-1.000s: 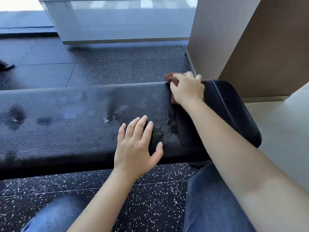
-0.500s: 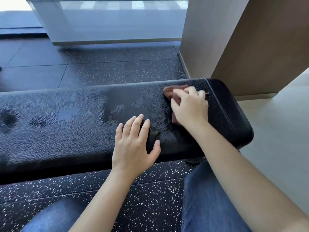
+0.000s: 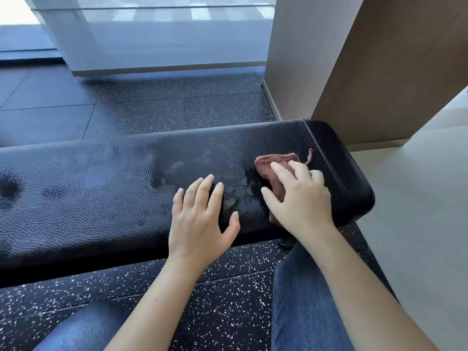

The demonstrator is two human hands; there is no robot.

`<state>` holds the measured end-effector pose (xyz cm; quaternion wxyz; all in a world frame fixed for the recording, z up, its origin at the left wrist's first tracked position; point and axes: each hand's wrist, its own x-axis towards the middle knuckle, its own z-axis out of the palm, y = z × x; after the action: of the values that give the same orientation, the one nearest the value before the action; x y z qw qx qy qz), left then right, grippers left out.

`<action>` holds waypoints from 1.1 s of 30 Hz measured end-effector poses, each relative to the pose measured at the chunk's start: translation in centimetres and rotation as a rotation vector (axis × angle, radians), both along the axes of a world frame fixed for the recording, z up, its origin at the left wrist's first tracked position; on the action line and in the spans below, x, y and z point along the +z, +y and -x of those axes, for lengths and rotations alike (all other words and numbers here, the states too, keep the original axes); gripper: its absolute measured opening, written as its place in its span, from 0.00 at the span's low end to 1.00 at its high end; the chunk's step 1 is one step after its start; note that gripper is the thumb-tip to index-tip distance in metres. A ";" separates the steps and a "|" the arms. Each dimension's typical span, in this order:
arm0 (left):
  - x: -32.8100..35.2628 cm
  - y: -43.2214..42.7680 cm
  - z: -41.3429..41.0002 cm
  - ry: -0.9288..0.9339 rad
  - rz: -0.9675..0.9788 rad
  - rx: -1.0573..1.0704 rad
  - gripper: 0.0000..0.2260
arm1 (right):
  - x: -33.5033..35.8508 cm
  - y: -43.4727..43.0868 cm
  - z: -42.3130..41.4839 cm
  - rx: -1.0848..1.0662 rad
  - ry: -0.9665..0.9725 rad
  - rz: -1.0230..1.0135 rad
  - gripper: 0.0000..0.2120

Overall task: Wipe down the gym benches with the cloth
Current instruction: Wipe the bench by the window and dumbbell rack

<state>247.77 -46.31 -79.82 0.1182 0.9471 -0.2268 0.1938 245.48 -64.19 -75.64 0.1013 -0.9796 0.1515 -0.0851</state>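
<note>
Gripping the cloth point(image 3: 269, 163), the right hand point(image 3: 301, 201) has slid down-frame across the bench point(image 3: 101, 198). The left hand point(image 3: 200, 224) stays pressed flat.

This is a gym. A long black padded bench with pebbled vinyl upholstery point(image 3: 101, 186) stands on black rubber floor tiles flecked with white point(image 3: 157, 107), which lie both in front of it and behind it. Beyond the bench rises a tall pale glass wall panel point(image 3: 157, 39), and a beige square column point(image 3: 298, 46) stands near the bench's right end.
</note>
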 end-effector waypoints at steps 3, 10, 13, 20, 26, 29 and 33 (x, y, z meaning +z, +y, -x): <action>0.0 0.0 0.0 -0.002 0.009 -0.005 0.24 | 0.1 -0.8 -0.1 0.082 0.092 0.048 0.32; -0.1 -0.1 -0.2 -0.004 -0.003 0.013 0.25 | -0.7 -2.1 -3.6 0.133 -0.094 -0.086 0.21; -0.2 0.0 -0.1 -0.007 0.003 0.014 0.26 | -0.1 -3.5 -9.3 0.184 -0.040 -0.106 0.21; -0.2 -0.1 -0.1 0.011 0.020 0.003 0.26 | -0.3 -2.0 -6.1 0.173 -0.082 -0.129 0.20; -0.1 0.2 -0.2 0.033 0.067 -0.034 0.26 | -2.0 0.2 0.6 0.128 -0.290 -0.065 0.21; 0.2 0.6 -0.2 0.055 0.102 -0.068 0.27 | -2.0 1.6 0.4 0.053 -0.300 -0.023 0.21; 0.1 2.7 -0.5 0.047 0.004 -0.078 0.29 | -2.0 5.5 -0.6 0.096 -0.270 0.016 0.22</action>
<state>248.27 -43.64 -79.71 0.1328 0.9416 -0.2604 0.1670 246.09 -58.71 -77.63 0.1171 -0.9661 0.0887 -0.2125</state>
